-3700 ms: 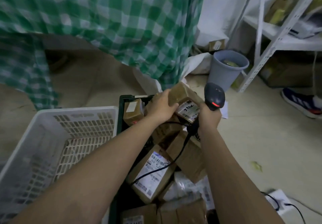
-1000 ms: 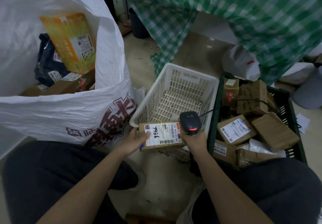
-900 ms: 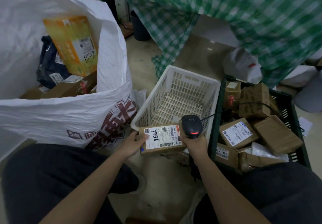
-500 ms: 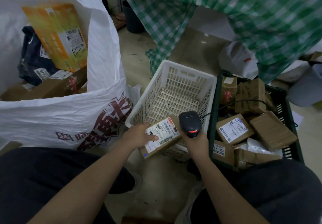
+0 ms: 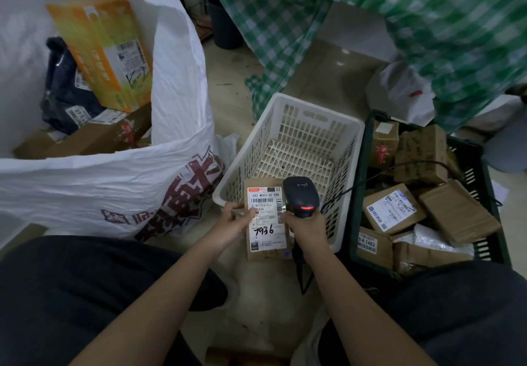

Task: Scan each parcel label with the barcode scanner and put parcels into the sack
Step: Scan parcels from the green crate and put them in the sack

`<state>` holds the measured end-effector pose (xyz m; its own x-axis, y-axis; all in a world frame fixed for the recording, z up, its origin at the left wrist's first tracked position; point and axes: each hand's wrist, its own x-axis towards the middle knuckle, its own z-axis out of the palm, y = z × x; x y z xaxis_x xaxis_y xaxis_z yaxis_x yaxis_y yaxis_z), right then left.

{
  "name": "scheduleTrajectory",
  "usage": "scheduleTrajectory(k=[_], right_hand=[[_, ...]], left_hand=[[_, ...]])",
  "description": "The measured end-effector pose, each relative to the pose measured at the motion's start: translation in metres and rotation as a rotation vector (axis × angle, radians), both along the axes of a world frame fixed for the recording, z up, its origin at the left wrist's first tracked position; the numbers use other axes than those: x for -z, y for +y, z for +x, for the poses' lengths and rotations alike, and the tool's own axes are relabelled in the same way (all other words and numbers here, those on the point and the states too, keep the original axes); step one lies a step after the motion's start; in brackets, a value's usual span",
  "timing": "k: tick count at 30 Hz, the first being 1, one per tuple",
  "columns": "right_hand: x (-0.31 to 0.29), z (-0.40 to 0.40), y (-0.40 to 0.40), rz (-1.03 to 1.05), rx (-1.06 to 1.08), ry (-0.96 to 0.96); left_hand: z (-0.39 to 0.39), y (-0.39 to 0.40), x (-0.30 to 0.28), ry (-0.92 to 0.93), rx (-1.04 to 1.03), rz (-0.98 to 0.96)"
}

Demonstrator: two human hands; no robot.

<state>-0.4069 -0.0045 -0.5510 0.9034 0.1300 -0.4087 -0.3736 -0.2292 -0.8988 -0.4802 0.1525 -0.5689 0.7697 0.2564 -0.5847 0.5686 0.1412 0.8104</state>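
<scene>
So the step here looks like the scan itself. The left hand point(image 5: 238, 224) pinches the small brown parcel point(image 5: 266, 219) by its left edge, thumb on the label side, holding it label-up in the air right in front of the near rim of the white basket point(image 5: 288, 152). The right hand point(image 5: 306, 227) is wrapped round the grip of the barcode scanner point(image 5: 301, 196), whose head sits just beside the parcel's right edge with a red light glowing on it (I can't tell if a finger is on the trigger).

What I'd watch: the scanner head is really close and nearly side-on to the label point(image 5: 266, 217), so the beam may rake across it rather than land on the barcode near the top. Pulling the scanner back a bit, or tilting the parcel's face toward it, should give a cleaner read. Keep that left thumb clear of the barcode lines; right now it sits lower, near the middle text, which is fine. The label film looks slightly glossy, so a small angle probably helps with glare too.

Once it reads, the sack point(image 5: 94, 189) is wide open just to the left with parcels already inside, so it's a short toss. More parcels wait in the dark green crate point(image 5: 353, 223) on the right, and the scanner's cable point(image 5: 399, 167) trails across them, so mind the snag.
</scene>
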Motion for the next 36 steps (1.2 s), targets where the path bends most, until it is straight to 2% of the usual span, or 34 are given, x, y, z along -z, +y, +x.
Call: scheduleTrajectory(k=[3,11,15,18,21,24,28,36], right_hand=[[-0.009,0.005,-0.004,0.033,-0.049,0.014],[-0.061,0.026,-0.008,0.106,-0.073,-0.074],[-0.091,0.039,-0.012,0.039,-0.08,-0.132],[-0.112,0.043,-0.023,-0.042,-0.052,-0.265],[-0.129,0.042,-0.039,-0.14,-0.114,-0.353],[-0.133,0.035,-0.05,-0.196,-0.19,-0.334],[-0.134,0.019,-0.056,-0.106,-0.245,-0.223],[-0.138,0.007,-0.057,-0.191,-0.309,-0.272]], left_hand=[[-0.002,0.004,-0.004,-0.001,-0.056,-0.078],[0.009,0.016,-0.043,-0.112,-0.041,-0.088],[0.024,0.009,-0.073,-0.15,0.005,0.026],[0.039,0.004,-0.088,-0.197,0.005,0.15],[0.052,-0.001,-0.099,-0.236,-0.047,0.18],[0.06,-0.004,-0.104,-0.246,-0.078,0.141],[0.063,-0.006,-0.106,-0.253,-0.122,0.105],[0.056,-0.007,-0.111,-0.285,-0.099,0.107]])
